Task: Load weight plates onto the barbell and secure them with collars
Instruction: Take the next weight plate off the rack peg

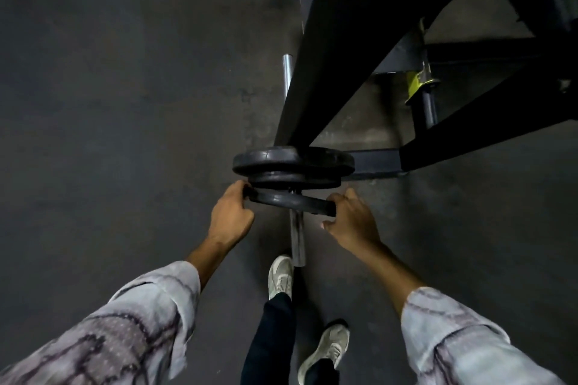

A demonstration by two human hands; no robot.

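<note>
1. Head view, looking down: a chrome barbell [296, 237] runs away from the camera, its near sleeve end bare and ending just above a pale shoe [280, 275] on the dark floor [109, 103].
2. Head view, on the sleeve: three dark weight plates sit on the bar. The large plate [275, 159] is farthest along, a middle plate [281, 177] lies against it, and the near plate [287, 199] stands slightly tilted with a small gap to the middle one.
3. Head view, left hand [230, 216]: its grip is closed on the left edge of the near plate, fingers curled over the rim.
4. Head view, right hand [353, 219]: its grip holds the right edge of the near plate, fingers wrapped round the rim and the thumb sticking out toward the bar.
5. Head view, surroundings: a black rack frame [344, 40] crosses above the plates and hides the middle of the bar, whose far end [286, 72] shows beyond it. A yellow-green fitting [420, 84] sits on the frame at right. Both forearms wear pale patterned sleeves [140, 322].
</note>
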